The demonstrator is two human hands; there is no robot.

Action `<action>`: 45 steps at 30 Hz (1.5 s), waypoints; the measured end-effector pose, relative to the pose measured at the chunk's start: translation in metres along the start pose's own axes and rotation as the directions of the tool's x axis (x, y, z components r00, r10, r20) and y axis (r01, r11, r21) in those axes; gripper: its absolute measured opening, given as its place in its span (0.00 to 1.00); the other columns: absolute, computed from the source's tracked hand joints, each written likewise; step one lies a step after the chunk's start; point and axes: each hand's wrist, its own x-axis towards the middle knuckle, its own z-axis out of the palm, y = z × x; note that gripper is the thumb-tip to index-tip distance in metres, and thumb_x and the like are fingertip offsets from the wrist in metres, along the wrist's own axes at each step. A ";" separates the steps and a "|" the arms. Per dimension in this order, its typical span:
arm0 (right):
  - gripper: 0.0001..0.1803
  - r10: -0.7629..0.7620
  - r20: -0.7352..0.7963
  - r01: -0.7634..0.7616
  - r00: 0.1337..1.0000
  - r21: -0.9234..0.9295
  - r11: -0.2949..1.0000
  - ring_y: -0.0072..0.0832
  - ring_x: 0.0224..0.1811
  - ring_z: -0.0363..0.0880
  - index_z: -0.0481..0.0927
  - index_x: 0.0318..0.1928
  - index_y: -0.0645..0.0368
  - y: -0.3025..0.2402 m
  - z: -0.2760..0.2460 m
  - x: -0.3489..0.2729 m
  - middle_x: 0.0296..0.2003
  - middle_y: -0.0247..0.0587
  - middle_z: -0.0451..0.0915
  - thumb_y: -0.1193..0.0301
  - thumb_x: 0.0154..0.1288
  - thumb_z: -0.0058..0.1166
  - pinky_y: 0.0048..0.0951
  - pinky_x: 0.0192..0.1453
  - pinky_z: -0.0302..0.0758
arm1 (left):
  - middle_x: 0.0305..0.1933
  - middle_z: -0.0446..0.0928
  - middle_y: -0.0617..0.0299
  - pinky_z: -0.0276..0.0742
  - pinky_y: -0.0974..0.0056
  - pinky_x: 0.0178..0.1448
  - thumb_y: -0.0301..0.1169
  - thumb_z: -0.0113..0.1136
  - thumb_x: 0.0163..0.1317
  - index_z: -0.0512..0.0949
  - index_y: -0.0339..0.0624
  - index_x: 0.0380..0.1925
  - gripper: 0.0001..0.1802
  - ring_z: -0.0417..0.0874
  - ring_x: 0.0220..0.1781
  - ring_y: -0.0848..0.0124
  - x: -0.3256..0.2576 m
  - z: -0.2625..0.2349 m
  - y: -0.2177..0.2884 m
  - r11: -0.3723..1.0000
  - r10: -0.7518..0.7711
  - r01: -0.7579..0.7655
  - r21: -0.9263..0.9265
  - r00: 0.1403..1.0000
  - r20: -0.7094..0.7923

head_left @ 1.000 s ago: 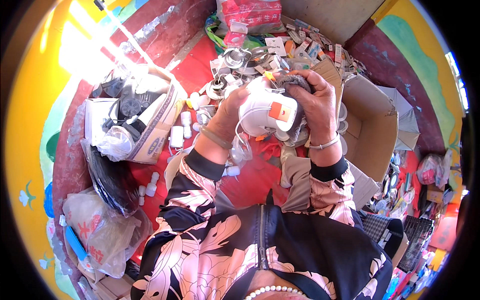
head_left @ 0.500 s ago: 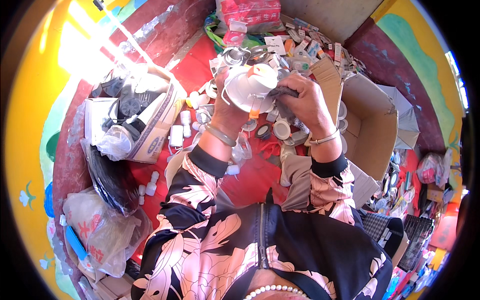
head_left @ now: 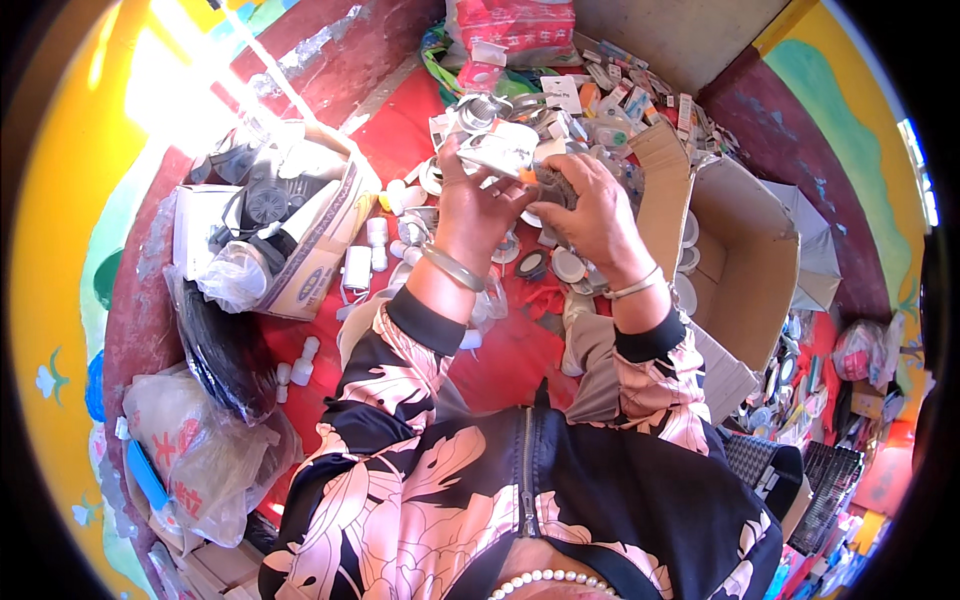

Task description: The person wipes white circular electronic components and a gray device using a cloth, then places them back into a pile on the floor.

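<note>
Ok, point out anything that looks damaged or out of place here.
The maroon wall band is chipped, pale patches showing through. The pile of small boxes and fittings is jumbled, and two white fittings lie apart, near the black bag. The white fixture in the left hand shows no clear damage.

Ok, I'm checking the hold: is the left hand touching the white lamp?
Touching: in the head view, the left hand has fingers against the white lamp.

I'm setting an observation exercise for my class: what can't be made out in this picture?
Head view:
Much of the grey cloth: behind the right hand.
Far side of the white fitting: hidden by its own body.
Top of the red bag: cut off by the upper edge.
</note>
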 end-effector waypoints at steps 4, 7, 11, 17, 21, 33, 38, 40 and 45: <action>0.15 0.157 -0.151 -0.135 0.976 0.147 0.980 0.31 0.34 0.78 0.78 0.41 0.61 0.023 0.019 -0.002 0.33 0.38 0.80 0.73 0.51 0.61 0.30 0.40 0.74 | 0.54 0.64 0.45 0.65 0.48 0.62 0.67 0.50 0.52 0.61 0.32 0.54 0.48 0.66 0.60 0.55 0.001 -0.006 -0.001 0.995 -0.003 0.000 0.096 1.000 0.029; 0.11 0.472 -0.080 -0.260 0.878 0.749 0.610 0.14 0.29 0.75 0.78 0.41 0.65 0.031 0.009 0.001 0.30 0.31 0.79 0.75 0.57 0.59 0.18 0.32 0.73 | 0.56 0.66 0.51 0.63 0.50 0.63 0.69 0.46 0.53 0.63 0.35 0.54 0.46 0.67 0.61 0.59 0.003 0.000 0.002 0.970 0.061 -0.097 0.223 0.985 0.162; 0.10 0.565 0.204 -0.257 0.799 0.966 0.015 0.23 0.30 0.80 0.76 0.40 0.63 0.047 -0.002 0.002 0.32 0.37 0.80 0.78 0.56 0.58 0.22 0.36 0.77 | 0.55 0.69 0.52 0.62 0.52 0.63 0.66 0.47 0.56 0.65 0.38 0.55 0.42 0.67 0.60 0.61 0.008 -0.010 0.003 0.905 0.168 -0.204 0.373 0.977 0.127; 0.13 0.417 0.453 -0.391 0.788 0.891 -0.230 0.32 0.37 0.81 0.75 0.44 0.63 0.031 0.001 -0.003 0.36 0.41 0.79 0.76 0.56 0.56 0.35 0.43 0.80 | 0.63 0.64 0.53 0.54 0.53 0.70 0.68 0.47 0.54 0.59 0.39 0.62 0.48 0.64 0.64 0.59 -0.010 0.011 0.000 0.918 0.117 -0.274 0.288 0.878 0.464; 0.12 0.433 0.453 -0.427 0.780 0.890 -0.161 0.30 0.35 0.81 0.75 0.43 0.64 0.027 0.003 -0.004 0.35 0.41 0.79 0.74 0.59 0.55 0.29 0.41 0.80 | 0.63 0.64 0.53 0.59 0.52 0.67 0.63 0.52 0.53 0.58 0.40 0.63 0.47 0.65 0.64 0.58 -0.013 0.010 0.004 0.922 0.114 -0.272 0.275 0.871 0.478; 0.12 0.424 0.176 -0.335 0.889 0.880 0.337 0.27 0.39 0.79 0.75 0.47 0.65 0.013 -0.077 0.007 0.39 0.41 0.79 0.74 0.64 0.49 0.26 0.46 0.76 | 0.57 0.69 0.55 0.67 0.54 0.62 0.48 0.56 0.58 0.63 0.41 0.59 0.33 0.70 0.60 0.62 -0.015 0.013 0.009 0.957 0.132 -0.245 0.157 0.846 0.517; 0.17 0.514 -0.222 0.134 0.828 0.970 0.203 0.27 0.47 0.76 0.70 0.55 0.62 0.003 -0.043 0.022 0.48 0.41 0.76 0.73 0.66 0.48 0.27 0.51 0.74 | 0.58 0.67 0.55 0.69 0.54 0.60 0.39 0.57 0.58 0.60 0.47 0.59 0.30 0.71 0.59 0.62 -0.011 0.005 0.005 0.951 0.108 -0.244 0.189 0.837 0.536; 0.20 0.479 -0.193 0.081 0.856 0.966 0.245 0.25 0.50 0.74 0.68 0.58 0.62 0.000 -0.019 0.024 0.49 0.39 0.74 0.75 0.66 0.48 0.26 0.54 0.72 | 0.57 0.67 0.55 0.70 0.56 0.59 0.35 0.59 0.56 0.59 0.47 0.59 0.31 0.71 0.58 0.63 -0.018 0.011 0.001 0.952 0.087 -0.224 0.210 0.852 0.516; 0.20 0.278 -0.185 0.016 0.942 0.857 0.515 0.22 0.54 0.70 0.69 0.58 0.61 -0.013 0.021 0.012 0.52 0.36 0.73 0.79 0.65 0.45 0.24 0.59 0.65 | 0.59 0.66 0.58 0.65 0.57 0.64 0.46 0.56 0.59 0.60 0.45 0.59 0.32 0.68 0.61 0.64 -0.015 0.004 -0.001 0.819 0.049 -0.329 0.471 0.857 0.514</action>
